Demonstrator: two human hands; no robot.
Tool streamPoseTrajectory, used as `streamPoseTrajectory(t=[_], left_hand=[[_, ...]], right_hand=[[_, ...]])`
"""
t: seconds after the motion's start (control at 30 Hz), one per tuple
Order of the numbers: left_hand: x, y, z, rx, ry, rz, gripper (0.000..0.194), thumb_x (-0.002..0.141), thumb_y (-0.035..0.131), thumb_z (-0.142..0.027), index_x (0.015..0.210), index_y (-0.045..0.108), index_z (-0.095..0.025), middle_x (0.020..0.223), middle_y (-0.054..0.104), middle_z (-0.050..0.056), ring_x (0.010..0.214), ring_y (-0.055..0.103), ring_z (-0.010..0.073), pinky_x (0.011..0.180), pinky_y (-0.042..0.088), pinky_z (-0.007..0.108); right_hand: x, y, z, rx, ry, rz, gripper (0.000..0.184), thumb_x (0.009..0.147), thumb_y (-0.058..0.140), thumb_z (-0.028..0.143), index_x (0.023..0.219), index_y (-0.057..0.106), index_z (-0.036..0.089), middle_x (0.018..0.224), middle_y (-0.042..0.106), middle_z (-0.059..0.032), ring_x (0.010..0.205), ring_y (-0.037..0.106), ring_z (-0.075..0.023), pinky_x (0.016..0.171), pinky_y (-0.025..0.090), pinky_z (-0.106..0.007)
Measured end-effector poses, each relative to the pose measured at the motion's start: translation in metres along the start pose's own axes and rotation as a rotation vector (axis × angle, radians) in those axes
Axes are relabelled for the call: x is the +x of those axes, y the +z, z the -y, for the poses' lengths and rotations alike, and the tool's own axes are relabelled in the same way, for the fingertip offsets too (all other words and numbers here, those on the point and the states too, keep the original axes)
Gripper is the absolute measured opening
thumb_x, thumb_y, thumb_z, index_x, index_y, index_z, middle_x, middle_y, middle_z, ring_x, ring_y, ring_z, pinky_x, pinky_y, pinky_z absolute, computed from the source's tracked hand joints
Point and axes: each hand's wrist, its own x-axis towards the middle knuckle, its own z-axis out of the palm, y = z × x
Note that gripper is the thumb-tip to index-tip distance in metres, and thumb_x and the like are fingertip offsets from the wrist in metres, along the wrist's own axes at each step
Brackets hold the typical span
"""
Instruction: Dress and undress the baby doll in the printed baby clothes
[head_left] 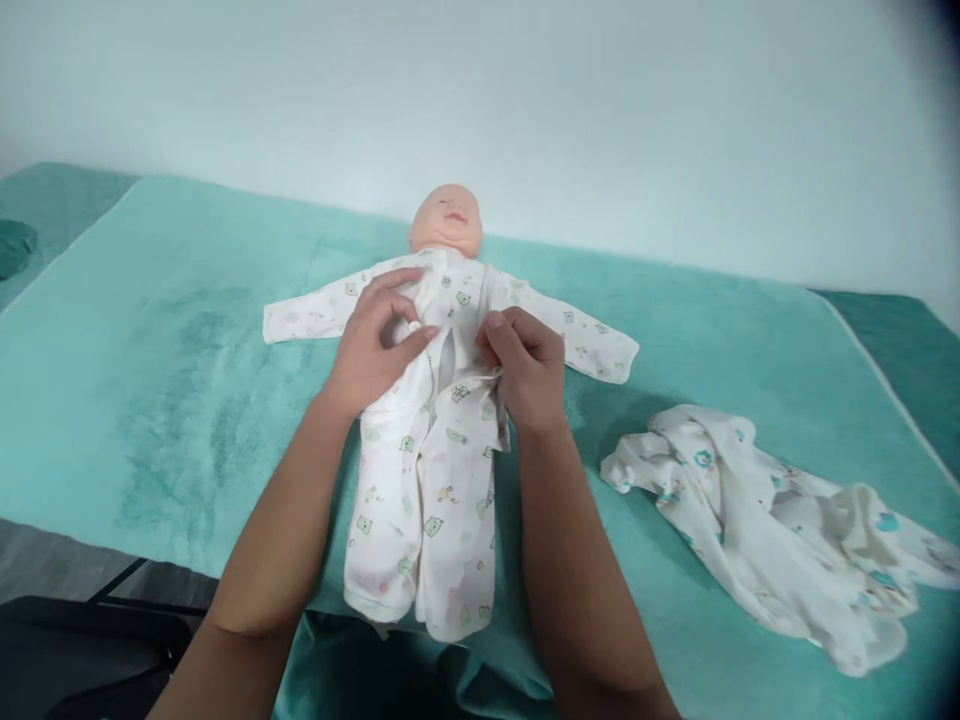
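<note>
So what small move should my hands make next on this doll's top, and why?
I'd probably ease the edge of the printed top by your right hand toward your left hand, since a narrow gap shows in its front between them.

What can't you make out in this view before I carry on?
All in the head view:
- right hand's fingertips: hidden behind its curled fingers
- doll's hands and feet: covered by the printed romper
- romper's fasteners: too small and blurred
- crumpled garment's far sleeve: cut off by the right edge
</note>
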Motion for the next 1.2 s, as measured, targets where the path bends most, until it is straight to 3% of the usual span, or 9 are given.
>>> streamPoseTrajectory(t=[0.1, 0.2, 0.37, 0.47, 0.57, 0.7, 0.87, 1.03, 1.2], left_hand=[[0.002, -0.006, 0.012, 0.069, -0.163, -0.221, 0.013, 0.095, 0.062, -0.028, 0.091, 0.051, -0.025, 0.121, 0.069, 0.004, 0.115, 0.066, 0.0192, 0.097, 0.056, 0.036], [0.004, -0.030, 0.042, 0.183, -0.376, -0.377, 0.012, 0.089, 0.062, -0.021, 0.092, 0.052, -0.025, 0.096, 0.069, 0.000, 0.087, 0.065, 0.0153, 0.081, 0.057, 0.030], [0.003, -0.062, 0.080, 0.355, -0.500, -0.560, 0.020, 0.081, 0.055, -0.008, 0.094, 0.056, -0.023, 0.096, 0.065, 0.003, 0.088, 0.063, 0.0187, 0.093, 0.055, 0.038], [0.005, -0.050, 0.072, 0.421, -0.282, -0.490, 0.027, 0.085, 0.051, -0.009, 0.106, 0.062, -0.022, 0.118, 0.066, 0.010, 0.117, 0.060, 0.0260, 0.109, 0.048, 0.046], [0.011, -0.030, 0.059, 0.423, -0.034, -0.247, 0.031, 0.095, 0.048, -0.018, 0.119, 0.066, -0.023, 0.135, 0.065, 0.010, 0.137, 0.052, 0.0270, 0.119, 0.040, 0.048], [0.016, -0.016, 0.065, 0.467, -0.018, 0.029, 0.039, 0.101, 0.043, -0.025, 0.133, 0.065, -0.031, 0.147, 0.064, 0.004, 0.147, 0.046, 0.0289, 0.125, 0.029, 0.057], [0.014, -0.018, 0.079, 0.572, -0.135, -0.057, 0.043, 0.098, 0.049, -0.025, 0.136, 0.066, -0.035, 0.144, 0.066, 0.005, 0.139, 0.053, 0.0338, 0.123, 0.026, 0.063], [0.015, -0.021, 0.074, 0.584, -0.254, -0.129, 0.039, 0.094, 0.052, -0.023, 0.127, 0.071, -0.031, 0.131, 0.072, 0.009, 0.127, 0.059, 0.0357, 0.114, 0.037, 0.059], [0.018, -0.023, 0.073, 0.596, -0.312, -0.174, 0.036, 0.093, 0.050, -0.019, 0.118, 0.074, -0.028, 0.119, 0.075, 0.009, 0.115, 0.065, 0.0332, 0.104, 0.045, 0.051]], right_hand=[[0.006, -0.006, -0.008, -0.043, 0.038, -0.158, 0.049, 0.096, 0.057, 0.061, 0.065, 0.053, 0.023, 0.059, 0.042, 0.0027, 0.057, 0.043, -0.0147, 0.057, 0.039, -0.030], [0.013, -0.038, -0.024, -0.211, 0.158, -0.295, 0.043, 0.093, 0.056, 0.057, 0.067, 0.056, 0.024, 0.060, 0.048, 0.0017, 0.059, 0.047, -0.0164, 0.059, 0.041, -0.031], [0.017, -0.095, -0.045, -0.814, 0.424, -0.410, 0.017, 0.081, 0.061, 0.038, 0.073, 0.064, 0.024, 0.078, 0.070, -0.0069, 0.079, 0.062, -0.0270, 0.077, 0.049, -0.041], [0.013, -0.079, -0.043, -0.872, 0.184, -0.480, 0.020, 0.086, 0.054, 0.035, 0.090, 0.069, 0.022, 0.096, 0.074, -0.0125, 0.093, 0.065, -0.0307, 0.090, 0.050, -0.048], [0.005, -0.039, -0.035, -0.753, -0.147, -0.233, 0.030, 0.095, 0.047, 0.034, 0.110, 0.070, 0.021, 0.116, 0.074, -0.0139, 0.113, 0.064, -0.0306, 0.104, 0.048, -0.051], [0.004, -0.010, -0.035, -0.615, -0.202, 0.029, 0.042, 0.104, 0.035, 0.030, 0.136, 0.062, 0.025, 0.142, 0.066, -0.0112, 0.133, 0.059, -0.0257, 0.113, 0.045, -0.050], [0.031, -0.023, -0.056, -0.830, -0.096, 0.008, 0.048, 0.103, 0.031, 0.030, 0.143, 0.057, 0.022, 0.153, 0.058, -0.0136, 0.144, 0.050, -0.0288, 0.123, 0.028, -0.060], [0.045, -0.036, -0.060, -0.908, 0.121, -0.096, 0.044, 0.099, 0.038, 0.034, 0.124, 0.069, 0.018, 0.128, 0.073, -0.0162, 0.123, 0.063, -0.0327, 0.121, 0.029, -0.063], [0.049, -0.003, -0.018, -0.721, -0.144, -0.045, 0.036, 0.095, 0.049, 0.034, 0.123, 0.068, 0.020, 0.129, 0.072, -0.0127, 0.123, 0.063, -0.0301, 0.115, 0.041, -0.052]])
